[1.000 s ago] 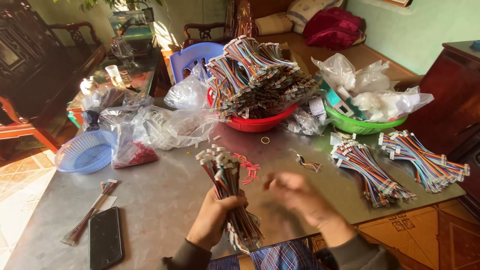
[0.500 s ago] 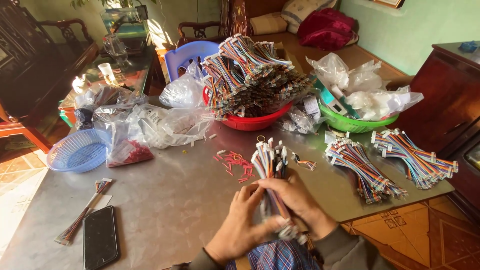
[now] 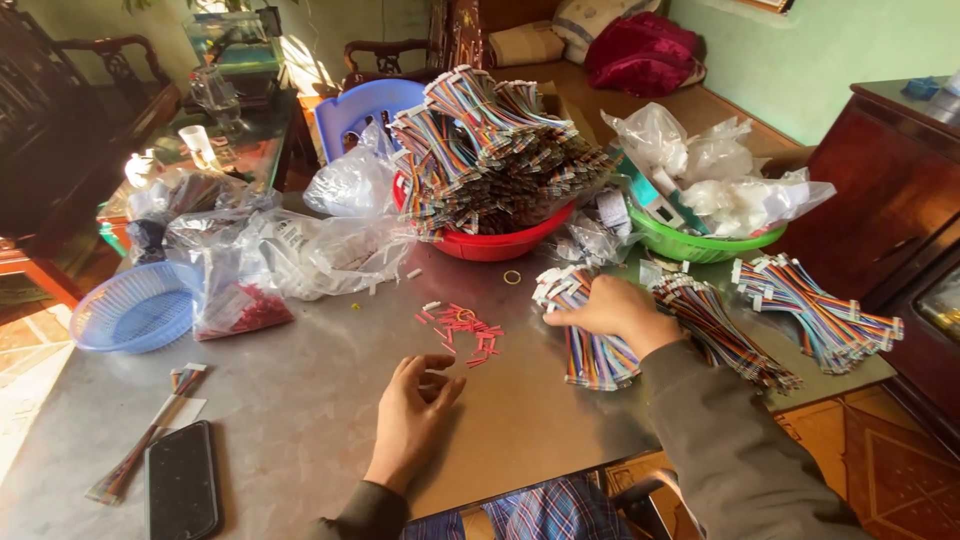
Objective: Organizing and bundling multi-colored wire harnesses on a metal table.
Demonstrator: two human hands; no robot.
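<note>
Steel tabletop (image 3: 300, 400) bears both open hands, right hand (image 3: 608, 308) flat on cable bundle (image 3: 592, 345).

A dark-screened phone (image 3: 183, 487) is lying at the table's near-left edge, while clear plastic bags (image 3: 300, 250) are crowding the far side.

This looks like a home living room used for piecework. A grey table (image 3: 300, 420) carries a red basin (image 3: 495, 243) heaped with rainbow ribbon-cable bundles (image 3: 490, 140), and further bundles (image 3: 815, 315) lie at the right. At the far side stand carved wooden chairs (image 3: 105, 75), a cushioned bench (image 3: 620, 90) and a dark wooden cabinet (image 3: 890, 190).
</note>
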